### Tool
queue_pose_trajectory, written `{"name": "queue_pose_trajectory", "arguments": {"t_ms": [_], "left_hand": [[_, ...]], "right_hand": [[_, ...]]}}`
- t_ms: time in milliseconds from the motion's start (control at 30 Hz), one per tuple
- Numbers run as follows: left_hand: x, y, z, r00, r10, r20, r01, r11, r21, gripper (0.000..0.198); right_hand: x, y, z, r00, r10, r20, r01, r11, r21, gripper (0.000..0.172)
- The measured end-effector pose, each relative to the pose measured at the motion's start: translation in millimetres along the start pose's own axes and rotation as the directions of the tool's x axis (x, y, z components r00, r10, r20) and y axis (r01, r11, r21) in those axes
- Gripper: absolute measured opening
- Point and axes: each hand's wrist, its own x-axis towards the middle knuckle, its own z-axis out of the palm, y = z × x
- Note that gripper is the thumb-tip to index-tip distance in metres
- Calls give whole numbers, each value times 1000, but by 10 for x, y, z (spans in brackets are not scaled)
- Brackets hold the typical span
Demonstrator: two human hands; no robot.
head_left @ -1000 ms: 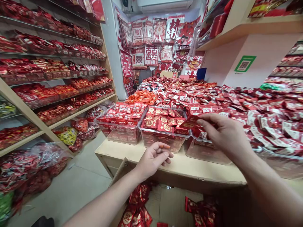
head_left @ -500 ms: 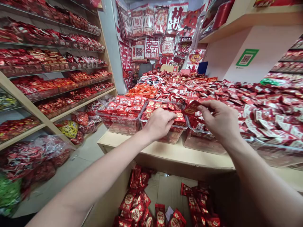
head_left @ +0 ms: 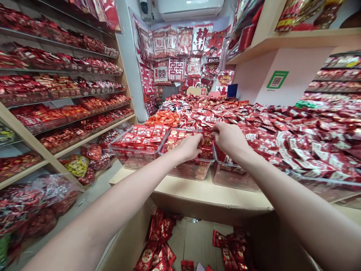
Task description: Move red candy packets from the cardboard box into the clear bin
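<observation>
A clear plastic bin [head_left: 186, 173] holds red packets with gold round prints [head_left: 172, 141], lying in rows. Over its front right part is my left hand [head_left: 189, 148], fingers curled down among the packets; whatever they grip is hidden. My right hand [head_left: 229, 140] is at the bin's right rim, its fingers pinched together on a small red packet [head_left: 208, 139], which is partly covered by the fingertips. To the left stands another clear bin [head_left: 138, 152] full of red packets. Below my right wrist is a third bin [head_left: 234, 177] with dark red packets.
Below the counter edge [head_left: 180, 188], an open cardboard box [head_left: 194, 237] contains loose red packets. Heaps of red packets [head_left: 270, 128] cover the counter behind and right. Stocked shelves [head_left: 67, 94] line the left wall, with filled plastic bags [head_left: 36, 207] on the floor.
My right hand has moved left and brought the red packet from above the right-hand bin to the middle bin. My left hand stays over the middle bin. The view has tilted up slightly.
</observation>
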Motion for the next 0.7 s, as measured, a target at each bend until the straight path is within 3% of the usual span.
{"name": "queue_pose_trajectory", "arguments": {"t_ms": [167,300,433,567,700], "left_hand": [[27,-3,-19,998,-54,-16,53,998,-25,27],[38,5,0,995,-95,-31,94,995,-24,40],[61,6,2,993,-117,-30,116,993,-19,46],[94,15,-11,996,-93,-6,94,996,5,32],[99,39,-21,996,-80,28,79,996,35,25]], "right_hand": [[168,-76,-15,979,-48,197,66,994,-85,25],[279,-86,4,958,-76,276,107,989,-100,29],[330,-113,21,947,-94,309,136,984,-118,30],[317,-184,3,940,-113,322,161,979,-125,27],[203,-192,-152,945,-137,298,179,977,-115,25]]}}
